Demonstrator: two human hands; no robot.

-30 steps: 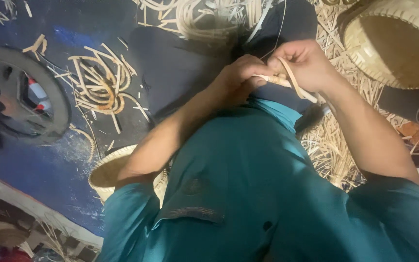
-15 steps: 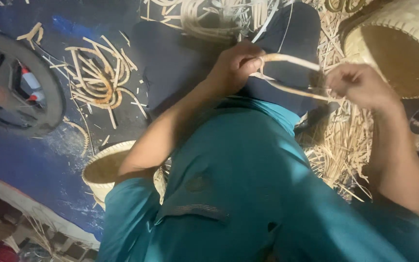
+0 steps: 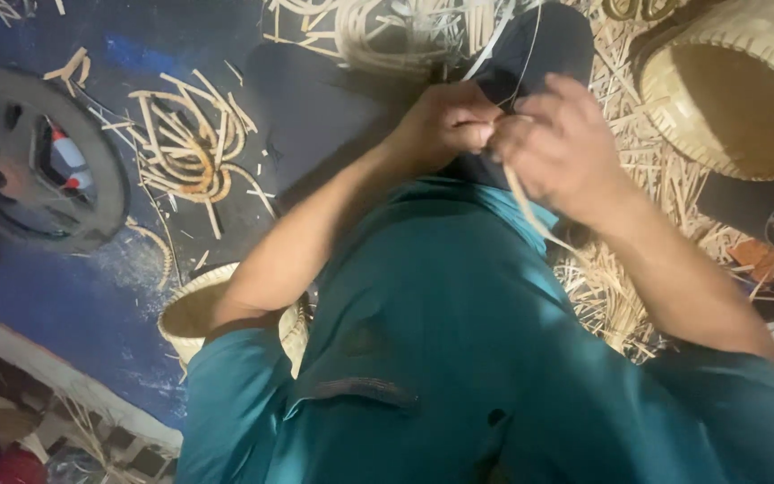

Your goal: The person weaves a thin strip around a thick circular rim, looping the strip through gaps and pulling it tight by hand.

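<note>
Your two hands meet just above the centre of the view. Your left hand [image 3: 445, 125] is closed in a fist, pinching the top end of a thin pale bamboo strip [image 3: 523, 202]. Your right hand [image 3: 562, 148] touches the left, fingers curled round the same strip, which hangs down from between them toward 5 o'clock across your teal shirt [image 3: 441, 341]. Both hands are clamped on it.

Your own forearms and the shirt fill the lower middle and hide most of what lies beneath. Behind the hands, a dark cloth [image 3: 333, 99] covers the ground, and the fingers hide the point where the strip starts.

Two woven baskets show: a large one [image 3: 727, 81] at 2 o'clock, lying on its side with its open mouth facing you, and a small round one [image 3: 194, 318] at 8 o'clock, half covered by your left elbow. One loose pile of curled strips [image 3: 185, 143] lies at 10 o'clock on the blue floor, and a second tangle [image 3: 387, 31] at 12 o'clock. Straw-like shavings [image 3: 611, 287] spread at 4 o'clock, under your right forearm. One dark wheel-shaped thing [image 3: 64, 157] sits at 9 o'clock.
</note>
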